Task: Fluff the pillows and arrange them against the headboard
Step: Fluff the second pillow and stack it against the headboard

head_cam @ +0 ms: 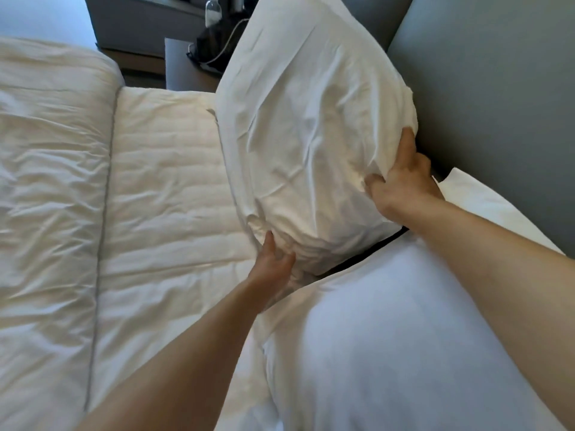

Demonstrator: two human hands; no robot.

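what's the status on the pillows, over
Left hand and right hand both gripping the wrinkled white pillow, tilted by the grey padded headboard. Second smooth white pillow lies nearer. Nothing in the way.

Grey padded wall panel (497, 88) beside dark nightstand (186, 70), daylight from left.

The near pillow (404, 337) runs off the bottom edge and is partly covered by both forearms, and the far pillow (311, 135) loses its top corner at the upper edge and hides much of the headboard (497, 88) behind it. The left hand (273, 269) has its fingertips sunk into folds of the pillowcase, while the right hand (401, 178) shows only its back. On the nightstand (180, 66), the bottle (213, 10) is cut off at the top, and the dark tangle beside it is too small to identify.
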